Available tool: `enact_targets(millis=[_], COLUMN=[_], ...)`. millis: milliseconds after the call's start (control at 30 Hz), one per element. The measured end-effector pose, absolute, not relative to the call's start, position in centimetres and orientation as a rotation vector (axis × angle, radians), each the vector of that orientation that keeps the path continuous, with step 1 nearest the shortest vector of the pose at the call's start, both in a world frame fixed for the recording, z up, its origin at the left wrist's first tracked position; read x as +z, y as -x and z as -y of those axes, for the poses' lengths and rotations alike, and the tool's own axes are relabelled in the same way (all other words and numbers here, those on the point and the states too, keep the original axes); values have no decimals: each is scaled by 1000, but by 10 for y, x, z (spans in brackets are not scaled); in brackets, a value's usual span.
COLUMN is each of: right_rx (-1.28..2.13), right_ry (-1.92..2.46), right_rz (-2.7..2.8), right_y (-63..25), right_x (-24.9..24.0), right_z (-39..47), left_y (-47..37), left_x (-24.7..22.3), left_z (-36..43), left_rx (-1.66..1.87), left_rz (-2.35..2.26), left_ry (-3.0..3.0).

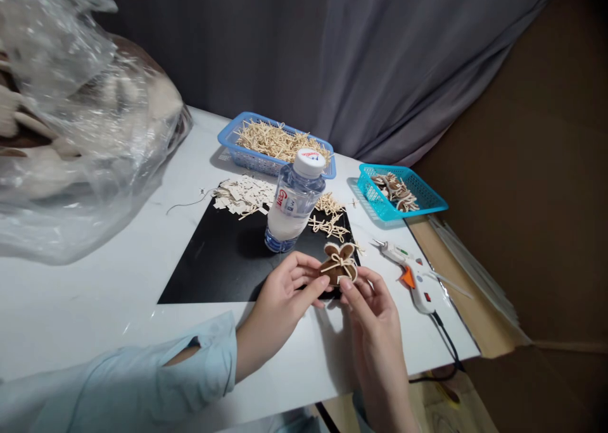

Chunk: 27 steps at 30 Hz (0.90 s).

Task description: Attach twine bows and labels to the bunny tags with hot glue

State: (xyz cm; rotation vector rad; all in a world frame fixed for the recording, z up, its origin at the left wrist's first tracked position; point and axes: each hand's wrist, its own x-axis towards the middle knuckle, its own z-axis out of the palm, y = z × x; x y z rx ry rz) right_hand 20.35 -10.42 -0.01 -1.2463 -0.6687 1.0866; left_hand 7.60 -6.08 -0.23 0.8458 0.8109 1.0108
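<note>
A small brown bunny-shaped felt piece [336, 269] with pale edging and a cream bow is held up above the near right edge of the black mat [209, 262]. My left hand [287, 294] pinches its left side between thumb and fingers. On its right side, my right hand [375, 313] grips the lower edge, the thumb beside a small white tag. Behind my hands a clear bottle [292, 202] with a white cap stands on the mat. Cream bows [330, 224] and a pile of white tags [242, 194] lie around it.
At the back is a blue basket [228, 135] full of cream bows. A turquoise basket [387, 211] holds brown and cream pieces. The white glue gun [413, 275] with an orange trigger lies at the right, its black cord trailing forward. A large clear plastic bag [95, 123] fills the left.
</note>
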Motion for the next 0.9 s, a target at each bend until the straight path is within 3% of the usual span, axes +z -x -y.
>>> enact_targets(millis=[900], right_rx=[1130], right_ry=[1285], right_rz=[713], right_y=[-214], right_x=[19], right_z=[102], left_y=[-75], left_x=[-1], left_z=[62], left_rx=[1008], left_rz=[-825], left_ry=[-846])
